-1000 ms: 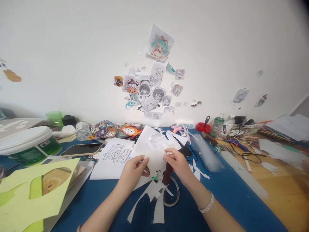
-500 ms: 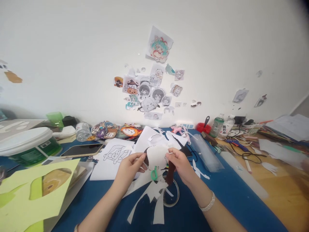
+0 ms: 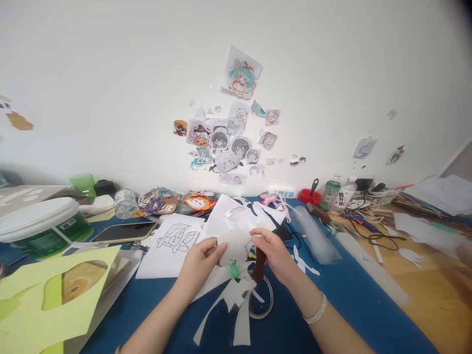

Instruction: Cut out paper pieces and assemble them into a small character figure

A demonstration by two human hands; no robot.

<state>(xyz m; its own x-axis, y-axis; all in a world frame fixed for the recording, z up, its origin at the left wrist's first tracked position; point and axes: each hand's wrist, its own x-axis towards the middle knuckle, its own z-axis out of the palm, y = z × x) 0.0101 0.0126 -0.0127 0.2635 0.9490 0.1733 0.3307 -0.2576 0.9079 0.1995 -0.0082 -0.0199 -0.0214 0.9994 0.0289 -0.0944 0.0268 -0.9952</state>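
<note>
A rounded white paper piece (image 3: 233, 246) is held up over the blue mat between my two hands. My left hand (image 3: 203, 258) pinches its left edge between thumb and fingers. At its right edge, my right hand (image 3: 271, 250) has its fingers closed on it, with a dark brown strip (image 3: 259, 265) hanging below them. Just under the white piece is a small green ring-shaped item (image 3: 234, 269). White paper scraps (image 3: 241, 324) and a roll of tape (image 3: 271, 300) lie below the hands.
On the left are a phone (image 3: 123, 233), a lidded tub (image 3: 44, 226) and yellow cut-out paper (image 3: 83, 314). A line drawing (image 3: 177, 237) lies beside my left hand. Behind on the right stand a red bowl (image 3: 309, 196) and bottles (image 3: 331, 191). Cut-outs cover the wall.
The white piece has turned and moved slightly down and left. My left hand has shifted a little, its fingers now more tucked behind the piece. The head view has shifted slightly.
</note>
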